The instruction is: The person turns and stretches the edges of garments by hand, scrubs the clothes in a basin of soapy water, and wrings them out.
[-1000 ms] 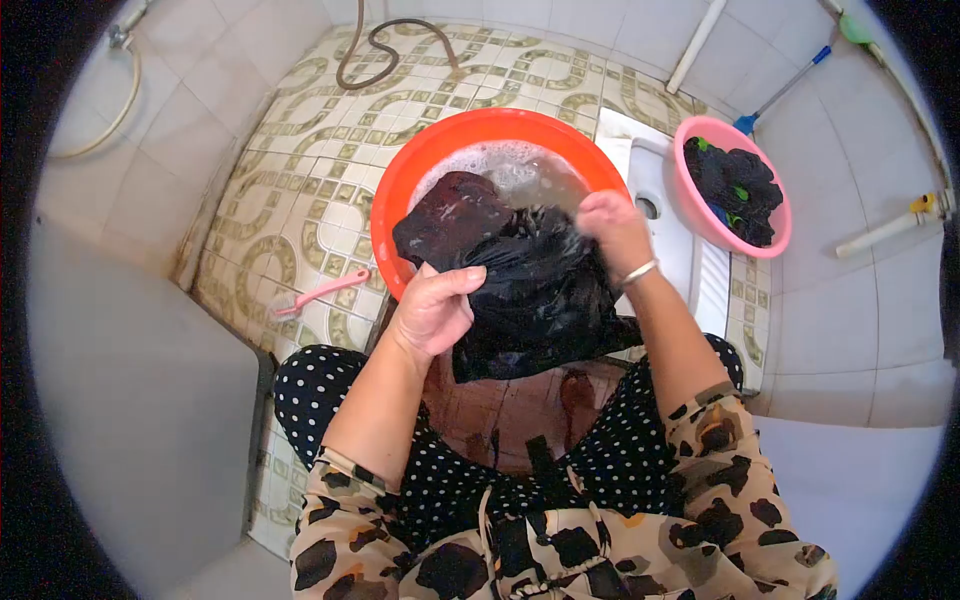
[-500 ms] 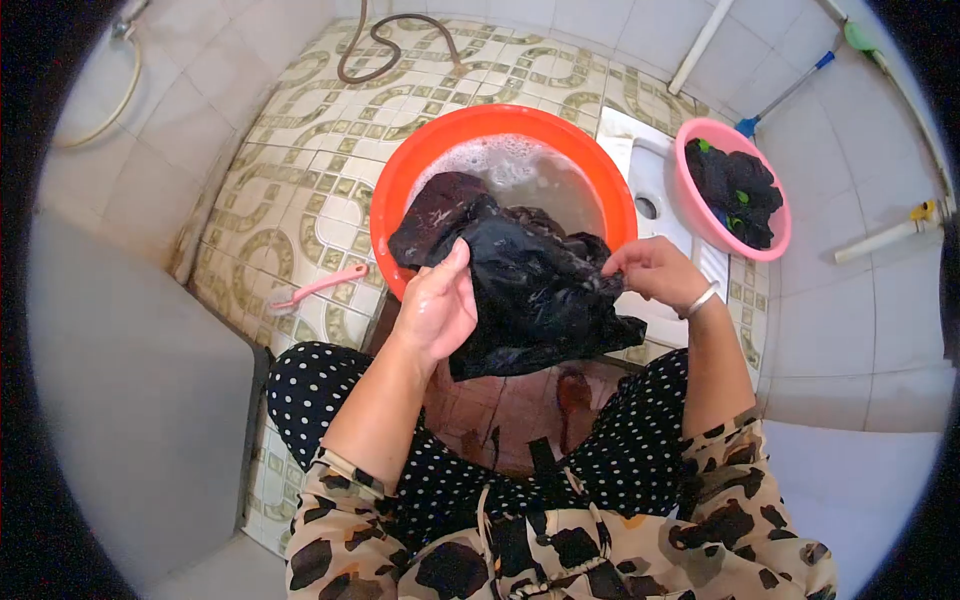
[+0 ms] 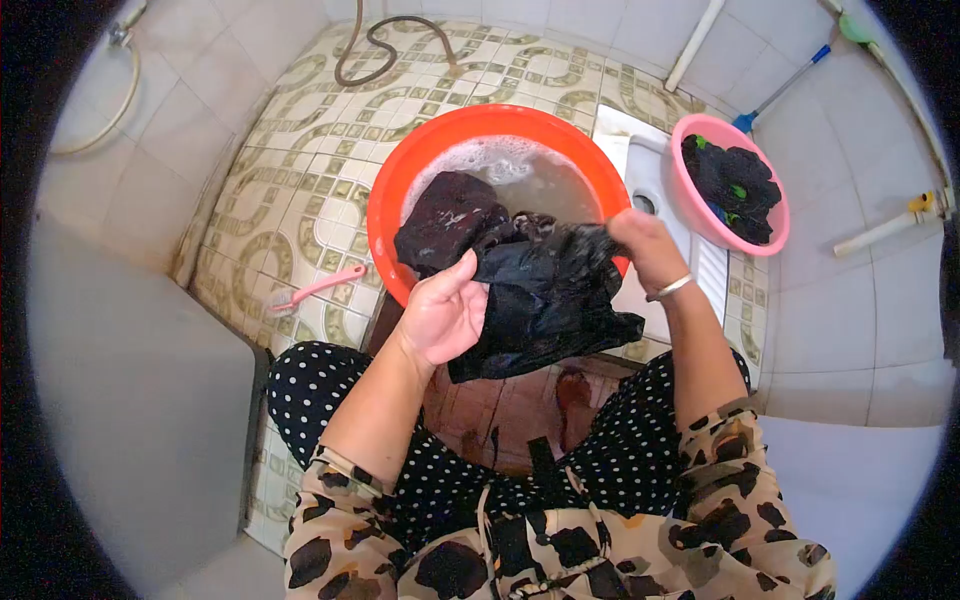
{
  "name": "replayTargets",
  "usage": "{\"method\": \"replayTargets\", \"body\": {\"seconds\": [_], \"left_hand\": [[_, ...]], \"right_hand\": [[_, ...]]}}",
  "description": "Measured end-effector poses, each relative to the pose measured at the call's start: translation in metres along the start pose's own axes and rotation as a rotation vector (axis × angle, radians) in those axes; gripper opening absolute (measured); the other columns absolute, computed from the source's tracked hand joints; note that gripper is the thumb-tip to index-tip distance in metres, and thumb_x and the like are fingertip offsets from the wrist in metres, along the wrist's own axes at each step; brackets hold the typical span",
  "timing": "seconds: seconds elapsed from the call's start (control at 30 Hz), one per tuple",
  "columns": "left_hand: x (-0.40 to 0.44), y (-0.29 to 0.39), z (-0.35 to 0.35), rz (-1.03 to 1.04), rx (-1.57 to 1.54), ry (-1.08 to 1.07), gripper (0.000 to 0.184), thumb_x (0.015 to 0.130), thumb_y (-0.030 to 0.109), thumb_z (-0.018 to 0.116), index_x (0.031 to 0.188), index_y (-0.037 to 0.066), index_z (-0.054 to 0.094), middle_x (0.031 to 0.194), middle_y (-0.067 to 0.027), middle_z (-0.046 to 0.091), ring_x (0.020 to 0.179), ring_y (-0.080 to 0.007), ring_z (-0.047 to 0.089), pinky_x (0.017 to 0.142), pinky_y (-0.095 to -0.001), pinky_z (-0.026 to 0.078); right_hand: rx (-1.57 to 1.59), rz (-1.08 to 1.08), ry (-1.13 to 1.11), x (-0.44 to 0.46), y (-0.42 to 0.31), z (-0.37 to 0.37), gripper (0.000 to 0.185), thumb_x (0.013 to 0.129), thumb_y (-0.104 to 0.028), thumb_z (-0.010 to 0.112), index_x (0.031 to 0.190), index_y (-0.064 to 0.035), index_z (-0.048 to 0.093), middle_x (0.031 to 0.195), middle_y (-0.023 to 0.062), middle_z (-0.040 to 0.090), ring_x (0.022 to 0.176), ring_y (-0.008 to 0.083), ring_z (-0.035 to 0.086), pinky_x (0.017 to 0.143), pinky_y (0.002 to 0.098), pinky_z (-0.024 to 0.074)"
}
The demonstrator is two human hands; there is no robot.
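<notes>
A wet dark garment (image 3: 550,300) is stretched between my hands over the near side of an orange basin (image 3: 500,120). My left hand (image 3: 445,312) grips its left part, thumb on top of the cloth. At the garment's upper right edge, my right hand (image 3: 648,250) has its fingers closed on the fabric, slightly smeared by motion. Another bunched dark cloth (image 3: 450,220) rests in the basin, partly above the cloudy, foamy water (image 3: 550,180). Whether the two cloths are one piece I cannot tell.
A pink scrub brush (image 3: 320,286) lies on the tiled floor to the left. Beyond the basin's right side are a squat toilet (image 3: 618,128) and a pink basin (image 3: 690,205) with dark clothes. A brown hose (image 3: 385,45) coils at the back; a blue-handled brush (image 3: 785,88) leans right.
My right hand has moved up along the garment, lifting its upper right edge. My left hand has shifted slightly right, still holding the cloth.
</notes>
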State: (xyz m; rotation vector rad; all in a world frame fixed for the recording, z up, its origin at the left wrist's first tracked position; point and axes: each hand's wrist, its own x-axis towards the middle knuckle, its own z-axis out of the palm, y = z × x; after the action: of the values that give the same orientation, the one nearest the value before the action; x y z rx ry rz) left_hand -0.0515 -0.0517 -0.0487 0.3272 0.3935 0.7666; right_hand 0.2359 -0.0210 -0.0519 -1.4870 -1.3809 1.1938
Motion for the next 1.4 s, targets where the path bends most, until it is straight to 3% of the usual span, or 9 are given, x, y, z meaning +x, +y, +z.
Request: {"method": "replayTargets", "body": {"seconds": [0.03, 0.07, 0.1, 0.17, 0.37, 0.6, 0.77, 1.0, 1.4], "left_hand": [[-0.002, 0.002, 0.012, -0.003, -0.028, -0.007, 0.048, 0.092, 0.035, 0.035, 0.123, -0.001, 0.041, 0.117, -0.0156, 0.052, 0.109, -0.0269, 0.051, 0.096, -0.0385, 0.037], [-0.004, 0.003, 0.020, -0.006, -0.056, -0.016, 0.045, 0.092, 0.033, 0.037, 0.120, -0.001, 0.043, 0.114, -0.0145, 0.055, 0.106, -0.0261, 0.052, 0.095, -0.0374, 0.038], [-0.004, 0.004, 0.023, -0.006, -0.057, -0.017, 0.045, 0.092, 0.033, 0.037, 0.120, -0.001, 0.043, 0.114, -0.0145, 0.055, 0.106, -0.0261, 0.052, 0.095, -0.0374, 0.038], [-0.005, 0.005, 0.026, 0.042, -0.025, 0.073, 0.024, 0.090, 0.020, 0.047, 0.097, -0.001, 0.057, 0.091, -0.0082, 0.062, 0.083, -0.0138, 0.058, 0.076, -0.0256, 0.048], [-0.003, 0.003, 0.033, 0.197, 0.044, 0.175, 0.014, 0.082, 0.012, 0.059, 0.072, 0.003, 0.062, 0.082, -0.0054, 0.061, 0.072, -0.0117, 0.054, 0.070, -0.0252, 0.044], [-0.010, 0.006, 0.033, 0.186, 0.191, 0.128, 0.003, 0.076, 0.000, 0.061, 0.074, 0.002, 0.061, 0.077, -0.0037, 0.060, 0.071, -0.0120, 0.055, 0.068, -0.0243, 0.044], [-0.001, -0.005, 0.017, 0.285, 0.660, 0.248, 0.008, 0.073, -0.001, 0.063, 0.075, 0.006, 0.061, 0.077, 0.0001, 0.059, 0.071, -0.0096, 0.055, 0.068, -0.0243, 0.044], [-0.001, -0.006, 0.026, 0.126, 0.673, 0.261, 0.007, 0.075, 0.000, 0.062, 0.080, 0.004, 0.058, 0.082, -0.0013, 0.060, 0.071, -0.0102, 0.054, 0.067, -0.0235, 0.043], [0.005, -0.011, 0.019, 0.060, 0.270, 0.185, 0.007, 0.078, 0.005, 0.061, 0.085, 0.005, 0.059, 0.085, -0.0043, 0.062, 0.081, -0.0131, 0.058, 0.078, -0.0262, 0.045]], "right_hand": [[0.123, -0.102, 0.099, 0.001, -0.006, 0.001, 0.017, 0.078, -0.019, 0.057, 0.070, -0.0053, 0.053, 0.068, -0.0013, 0.049, 0.066, 0.0102, 0.048, 0.061, 0.0254, 0.0392], [0.439, 0.043, 0.027, -0.006, -0.016, -0.009, 0.014, 0.082, -0.017, 0.054, 0.074, -0.0053, 0.050, 0.072, 0.0004, 0.047, 0.071, 0.0117, 0.047, 0.066, 0.0266, 0.0397], [0.437, 0.043, 0.027, -0.011, -0.026, -0.010, 0.014, 0.082, -0.017, 0.054, 0.074, -0.0053, 0.050, 0.072, 0.0004, 0.047, 0.071, 0.0117, 0.047, 0.066, 0.0266, 0.0397], [0.799, -0.180, 0.042, -0.014, -0.034, -0.013, 0.014, 0.086, -0.017, 0.050, 0.079, -0.0048, 0.048, 0.077, 0.0015, 0.048, 0.073, 0.0133, 0.047, 0.069, 0.0289, 0.0407], [0.877, -0.180, 0.129, -0.022, -0.034, -0.014, 0.014, 0.090, -0.016, 0.045, 0.094, -0.0036, 0.048, 0.084, 0.0035, 0.050, 0.081, 0.0156, 0.051, 0.075, 0.0313, 0.0424], [0.882, -0.204, 0.063, -0.027, -0.029, -0.018, 0.014, 0.090, -0.017, 0.045, 0.096, -0.0047, 0.049, 0.087, 0.0039, 0.052, 0.083, 0.0169, 0.053, 0.077, 0.0335, 0.0440], [0.906, -0.216, 0.126, -0.029, -0.032, -0.019, 0.014, 0.089, -0.018, 0.046, 0.094, -0.0053, 0.050, 0.088, 0.0042, 0.053, 0.082, 0.0174, 0.055, 0.076, 0.0340, 0.0454], [0.937, -0.223, 0.097, -0.028, -0.034, -0.022, 0.013, 0.089, -0.017, 0.046, 0.090, -0.0052, 0.051, 0.088, 0.0059, 0.055, 0.080, 0.0182, 0.055, 0.074, 0.0340, 0.0466], [0.901, -0.004, 0.239, -0.029, -0.034, -0.027, 0.006, 0.085, -0.010, 0.049, 0.082, -0.0057, 0.051, 0.079, 0.0019, 0.052, 0.076, 0.0164, 0.054, 0.072, 0.0322, 0.0455]]}}
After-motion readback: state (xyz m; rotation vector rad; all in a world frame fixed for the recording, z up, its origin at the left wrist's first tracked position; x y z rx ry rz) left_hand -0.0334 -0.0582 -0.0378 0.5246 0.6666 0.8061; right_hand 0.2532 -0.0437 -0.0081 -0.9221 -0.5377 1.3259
